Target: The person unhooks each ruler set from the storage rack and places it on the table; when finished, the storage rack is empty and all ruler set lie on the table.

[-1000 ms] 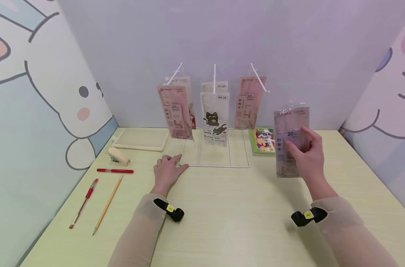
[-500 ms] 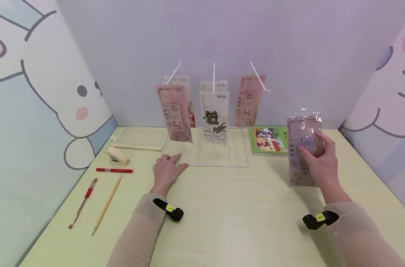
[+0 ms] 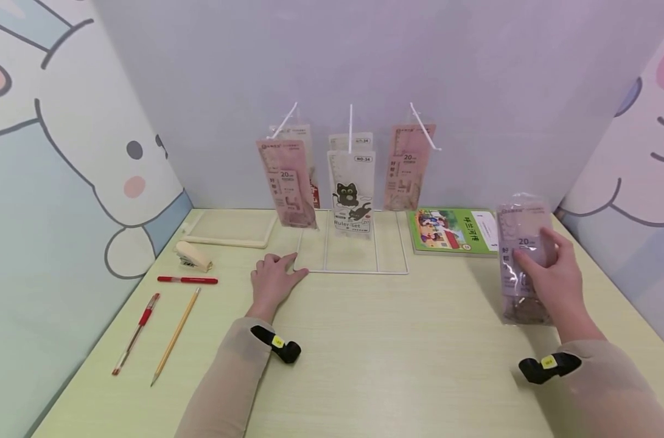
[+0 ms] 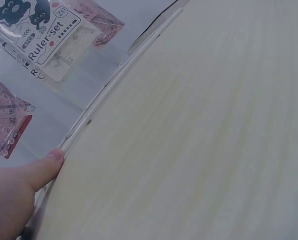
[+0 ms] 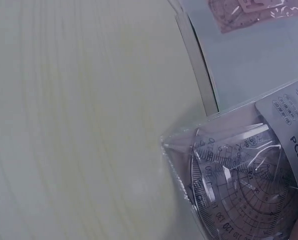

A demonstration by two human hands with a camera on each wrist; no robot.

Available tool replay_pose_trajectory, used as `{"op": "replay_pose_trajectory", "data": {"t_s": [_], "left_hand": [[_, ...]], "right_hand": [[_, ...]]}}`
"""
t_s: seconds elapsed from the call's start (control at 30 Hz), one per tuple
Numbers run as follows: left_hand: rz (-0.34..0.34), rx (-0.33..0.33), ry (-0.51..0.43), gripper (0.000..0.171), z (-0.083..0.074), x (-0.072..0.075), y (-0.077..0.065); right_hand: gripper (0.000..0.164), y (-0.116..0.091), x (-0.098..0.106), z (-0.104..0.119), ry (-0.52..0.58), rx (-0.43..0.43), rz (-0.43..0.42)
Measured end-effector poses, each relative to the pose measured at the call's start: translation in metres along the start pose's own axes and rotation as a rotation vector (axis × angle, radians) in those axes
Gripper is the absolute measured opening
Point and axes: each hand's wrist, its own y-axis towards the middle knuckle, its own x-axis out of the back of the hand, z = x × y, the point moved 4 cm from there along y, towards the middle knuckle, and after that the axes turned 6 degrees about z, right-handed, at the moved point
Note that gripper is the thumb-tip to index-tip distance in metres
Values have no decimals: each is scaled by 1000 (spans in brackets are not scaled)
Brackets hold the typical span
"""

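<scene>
My right hand (image 3: pixel 557 286) grips a ruler set in a clear plastic bag (image 3: pixel 513 285), thumb across its front, held upright above the table at the right. The right wrist view shows a clear protractor (image 5: pixel 238 190) through the bag's lower end. At the front left corner of a white wire display rack (image 3: pixel 359 273), my left hand (image 3: pixel 272 283) pinches the base, its thumb against the front wire. On the rack's hooks hang pink ruler sets, one on the left (image 3: pixel 288 188) and one on the right (image 3: pixel 410 167), with a black-cat ruler set (image 3: pixel 351 194) between them.
A green book (image 3: pixel 454 232) lies behind the held bag. To the left are a cream frame (image 3: pixel 227 243), a cream stapler (image 3: pixel 193 256), a red pen (image 3: pixel 187 280), a red-gripped pen (image 3: pixel 137 334) and a pencil (image 3: pixel 175 337). Walls close in the back and both sides.
My right hand has carried the bagged ruler set rightward and lower, away from the rack, uncovering more of the green book. My left hand has stayed at the rack's corner.
</scene>
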Motion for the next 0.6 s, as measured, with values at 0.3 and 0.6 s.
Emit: {"op": "replay_pose_trajectory", "data": {"t_s": [0.3, 0.6], "left_hand": [[-2, 2, 13, 61, 0, 1, 0], [-3, 9, -4, 60, 0, 0, 0]], "right_hand": [[86, 5, 21, -17, -94, -20, 25], [92, 9, 37, -39, -261, -27, 95]]}}
